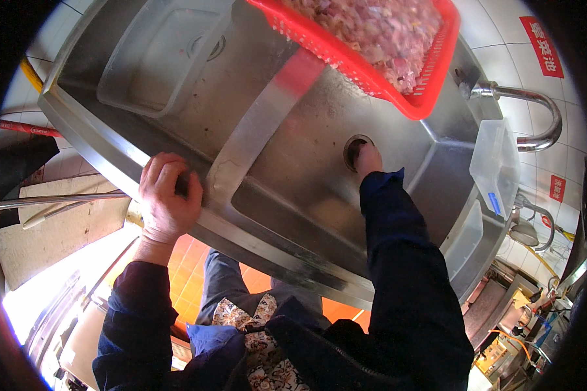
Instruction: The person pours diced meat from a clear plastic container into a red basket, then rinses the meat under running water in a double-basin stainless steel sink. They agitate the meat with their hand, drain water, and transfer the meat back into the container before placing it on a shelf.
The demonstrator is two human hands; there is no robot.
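My right hand [369,159] reaches down to the round drain hole [354,146] in the right basin of a stainless-steel double sink [293,207]. Its fingertips are hidden in the hole, so I cannot see whether they grip anything. On the sink's front rim rests my left hand [170,193], fingers curled over the edge beside the divider [247,141] between the basins. Above the right basin, at its far side, sits a red plastic basket [416,110] with perforated walls. Chopped pinkish meat [372,34] fills it.
A translucent plastic tub [142,93] stands in the left basin. Along the right rim are a clear plastic container [494,166] and a curved chrome faucet [555,112]. Red signs with writing [541,46] hang on the tiled wall. A wooden board [63,225] lies to the left.
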